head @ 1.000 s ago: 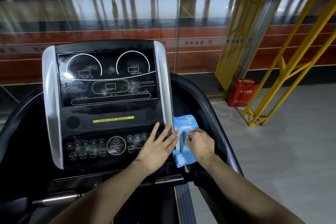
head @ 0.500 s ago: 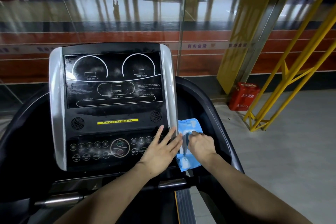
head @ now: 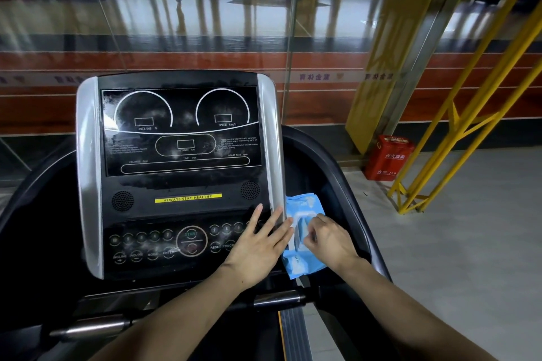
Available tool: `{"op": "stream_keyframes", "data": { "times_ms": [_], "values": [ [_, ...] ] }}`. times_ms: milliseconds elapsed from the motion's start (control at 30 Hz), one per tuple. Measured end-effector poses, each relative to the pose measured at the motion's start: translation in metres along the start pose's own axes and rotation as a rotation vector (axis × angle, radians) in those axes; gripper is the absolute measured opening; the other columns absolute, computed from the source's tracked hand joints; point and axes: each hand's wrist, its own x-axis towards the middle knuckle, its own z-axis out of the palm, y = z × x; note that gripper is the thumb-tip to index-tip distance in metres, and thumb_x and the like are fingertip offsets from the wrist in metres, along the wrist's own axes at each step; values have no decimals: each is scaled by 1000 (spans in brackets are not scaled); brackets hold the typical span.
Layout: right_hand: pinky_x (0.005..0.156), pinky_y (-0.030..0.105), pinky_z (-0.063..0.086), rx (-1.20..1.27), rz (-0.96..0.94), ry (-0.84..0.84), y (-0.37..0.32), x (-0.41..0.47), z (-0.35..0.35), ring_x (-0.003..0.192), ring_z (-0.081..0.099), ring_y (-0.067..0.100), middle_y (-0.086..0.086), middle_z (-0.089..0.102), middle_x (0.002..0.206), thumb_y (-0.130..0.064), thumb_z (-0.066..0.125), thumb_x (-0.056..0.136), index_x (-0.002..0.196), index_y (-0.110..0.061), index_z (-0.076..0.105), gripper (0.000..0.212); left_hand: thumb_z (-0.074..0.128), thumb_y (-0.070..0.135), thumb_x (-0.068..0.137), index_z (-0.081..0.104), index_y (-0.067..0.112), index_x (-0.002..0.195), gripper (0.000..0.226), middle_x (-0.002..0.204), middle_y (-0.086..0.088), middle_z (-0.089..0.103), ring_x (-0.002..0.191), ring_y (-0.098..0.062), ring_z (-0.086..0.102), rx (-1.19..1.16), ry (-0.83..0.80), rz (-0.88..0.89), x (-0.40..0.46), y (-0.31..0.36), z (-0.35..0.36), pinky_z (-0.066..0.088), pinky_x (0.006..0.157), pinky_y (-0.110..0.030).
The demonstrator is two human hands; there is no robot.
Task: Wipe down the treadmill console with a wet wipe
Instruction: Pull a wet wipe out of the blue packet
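Wipes are not yet out: the blue wet-wipe pack lies in the tray just right of the treadmill console, long axis running away from the person, far end tipped slightly right. The left hand is laid flat, fingers spread, over the console's right edge and the pack's side. The right hand is pinched at the pack's white flap. The pack is best pinned firmly while one sheet is drawn slowly upward.
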Motion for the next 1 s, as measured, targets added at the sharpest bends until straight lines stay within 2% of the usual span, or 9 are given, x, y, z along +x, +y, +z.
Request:
{"op": "stream_keyframes", "data": {
  "times_ms": [167,300,467,600,733,800,900,1000],
  "values": [
    [68,29,51,78,72,76,-1,-8,-4,86,53,8,-14,58,83,-35,64,87,81,-27,55,13,44,35,107,13,12,166,70,175,-11,8,154,-45,-26,1,11,12,-1,0,-1,-21,116,-75],
    [73,30,54,98,132,70,-10,-4,-2,94,56,7,-15,60,95,-48,63,91,96,-29,61,20,44,36,106,14,12,165,70,175,-11,12,154,-44,-24,-5,0,9,-2,-1,-2,-22,116,-75],
    [71,32,53,103,164,86,-13,-4,-5,93,58,14,-10,59,91,-28,56,100,86,-23,58,16,40,35,107,7,12,165,71,176,-10,7,153,-44,-27,8,-6,16,-1,-1,-2,-26,113,-75],
    [74,29,49,355,178,192,-9,-13,-15,88,57,13,-9,57,95,-22,57,103,89,-24,55,14,39,35,108,5,12,165,70,176,-11,4,155,-45,-24,9,-12,26,0,0,-2,-25,113,-75],
    [84,25,53,755,148,232,-9,-25,-37,99,66,6,-12,68,106,-23,54,106,93,-24,52,13,38,34,108,3,11,166,72,176,-12,2,156,-45,-23,7,-7,27,0,0,-2,-23,115,-75],
    [86,30,55,884,152,239,-9,-29,-43,99,69,13,-5,72,103,-24,51,108,95,-23,50,13,38,34,108,2,11,166,72,176,-12,0,155,-45,-24,10,-6,31,-1,-1,-2,-22,115,-76],
    [88,40,54,944,157,270,-10,-31,-50,95,66,24,4,68,97,-19,48,108,95,-28,50,16,39,32,108,2,11,166,72,176,-12,-1,154,-46,-26,9,-11,35,0,-2,-4,-22,115,-76],
    [85,36,53,960,141,291,-19,-33,-65,91,63,23,7,64,95,-16,46,108,96,-25,50,15,40,32,108,-1,11,165,73,176,-12,-2,152,-46,-29,20,-15,34,0,-2,-4,-24,114,-76]
  ]
}}
